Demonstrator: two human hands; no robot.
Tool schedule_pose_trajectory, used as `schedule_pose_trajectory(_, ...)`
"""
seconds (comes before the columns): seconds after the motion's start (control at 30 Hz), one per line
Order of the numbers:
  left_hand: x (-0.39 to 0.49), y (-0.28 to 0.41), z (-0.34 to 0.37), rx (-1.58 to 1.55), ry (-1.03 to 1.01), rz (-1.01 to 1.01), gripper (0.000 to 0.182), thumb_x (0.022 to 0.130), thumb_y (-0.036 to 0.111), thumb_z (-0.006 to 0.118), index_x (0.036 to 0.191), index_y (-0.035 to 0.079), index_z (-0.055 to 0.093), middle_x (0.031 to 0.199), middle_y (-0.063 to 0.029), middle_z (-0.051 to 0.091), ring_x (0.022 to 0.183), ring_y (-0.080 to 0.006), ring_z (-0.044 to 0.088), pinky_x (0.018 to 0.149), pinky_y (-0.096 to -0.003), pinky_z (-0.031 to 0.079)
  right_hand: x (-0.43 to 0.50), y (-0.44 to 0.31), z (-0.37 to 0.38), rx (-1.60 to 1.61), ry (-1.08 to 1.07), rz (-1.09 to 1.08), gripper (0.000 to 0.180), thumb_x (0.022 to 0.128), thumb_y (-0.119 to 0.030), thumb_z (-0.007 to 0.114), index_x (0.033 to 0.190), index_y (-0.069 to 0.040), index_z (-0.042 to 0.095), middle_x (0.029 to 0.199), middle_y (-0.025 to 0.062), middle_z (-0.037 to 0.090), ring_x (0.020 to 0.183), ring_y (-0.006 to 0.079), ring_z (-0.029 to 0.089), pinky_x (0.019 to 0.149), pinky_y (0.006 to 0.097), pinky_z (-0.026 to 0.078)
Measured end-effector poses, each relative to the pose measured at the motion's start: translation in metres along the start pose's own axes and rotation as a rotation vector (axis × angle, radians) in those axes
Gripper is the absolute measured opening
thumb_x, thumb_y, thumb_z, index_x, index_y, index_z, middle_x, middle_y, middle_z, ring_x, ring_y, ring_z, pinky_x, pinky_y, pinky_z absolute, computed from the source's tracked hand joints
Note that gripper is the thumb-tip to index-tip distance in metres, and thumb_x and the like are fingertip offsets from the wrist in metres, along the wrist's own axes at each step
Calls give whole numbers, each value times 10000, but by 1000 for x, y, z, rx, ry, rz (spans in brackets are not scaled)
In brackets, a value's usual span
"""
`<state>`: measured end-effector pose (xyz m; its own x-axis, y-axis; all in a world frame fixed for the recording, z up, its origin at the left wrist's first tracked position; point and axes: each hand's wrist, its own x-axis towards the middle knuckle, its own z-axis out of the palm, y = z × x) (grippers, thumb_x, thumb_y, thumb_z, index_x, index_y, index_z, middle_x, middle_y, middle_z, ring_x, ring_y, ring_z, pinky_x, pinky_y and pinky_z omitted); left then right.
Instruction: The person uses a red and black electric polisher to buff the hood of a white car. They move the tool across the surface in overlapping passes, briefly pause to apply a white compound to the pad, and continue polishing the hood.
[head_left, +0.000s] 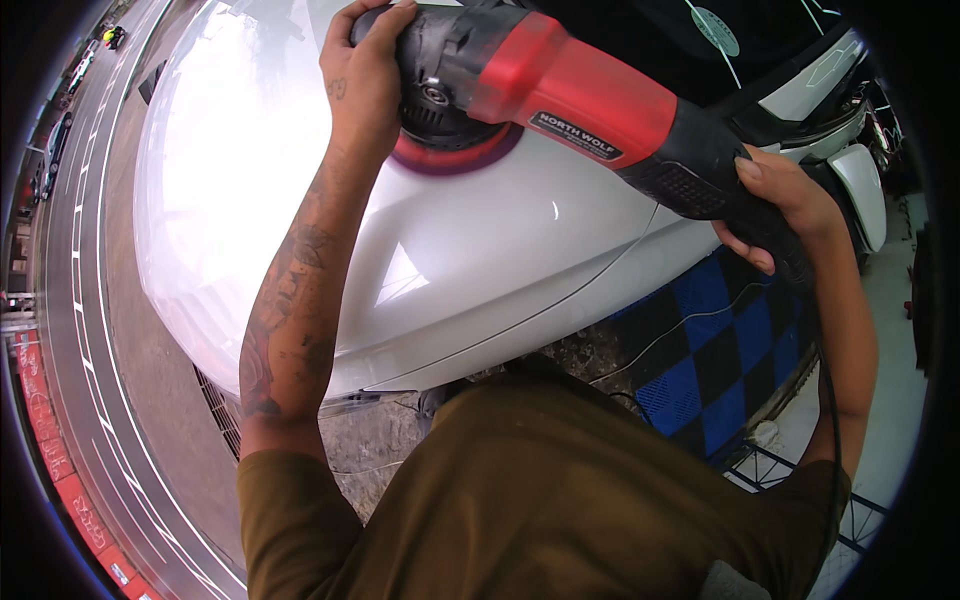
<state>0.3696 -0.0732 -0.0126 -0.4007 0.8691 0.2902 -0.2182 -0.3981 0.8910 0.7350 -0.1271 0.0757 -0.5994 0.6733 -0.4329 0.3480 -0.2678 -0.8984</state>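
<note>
A red and black North Wolf polisher spans the upper middle of the view. My left hand wraps over its black front head. Around the rear handle, the fingers of my right hand are closed. Below the head, the polisher's dark red round pad meets the white car hood; its far side is hidden under the tool. From the handle's end a black power cord hangs down along my right forearm.
The car's windshield and white side mirror are at upper right. Blue and black floor tiles lie beside the car, crossed by a thin pale cable. A road with vehicles and a rider runs along the left.
</note>
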Motion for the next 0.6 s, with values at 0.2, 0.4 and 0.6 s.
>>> schedule_pose_trajectory(0.2, 0, -12, 54, 31, -87, 26, 337, 893, 187, 709, 1170, 19, 618, 1033, -119, 669, 927, -181, 631, 830, -295, 515, -34, 15, -29, 51, 103, 7, 425, 1086, -398, 446, 1160, 15, 514, 672, 173, 611, 357, 151, 520, 307, 264, 431)
schedule_pose_trajectory(0.4, 0, -11, 41, 8, -108, -43, 376, 935, 172, 681, 1263, 12, 590, 1110, -142, 663, 1002, -214, 664, 876, -324, 550, -30, 13, -6, 77, 126, 39, 460, 1075, -432, 477, 1153, 20, 516, 678, 166, 612, 374, 147, 534, 313, 266, 438)
schedule_pose_trajectory(0.6, 11, 9, -43, -62, -10, -22, 349, 915, 111, 673, 1242, 6, 610, 1122, -132, 641, 987, -208, 651, 872, -325, 551, 14, -16, 76, -24, -80, 54, 571, 993, -508, 624, 1276, -33, 483, 728, 62, 584, 474, 97, 574, 424, 244, 488)
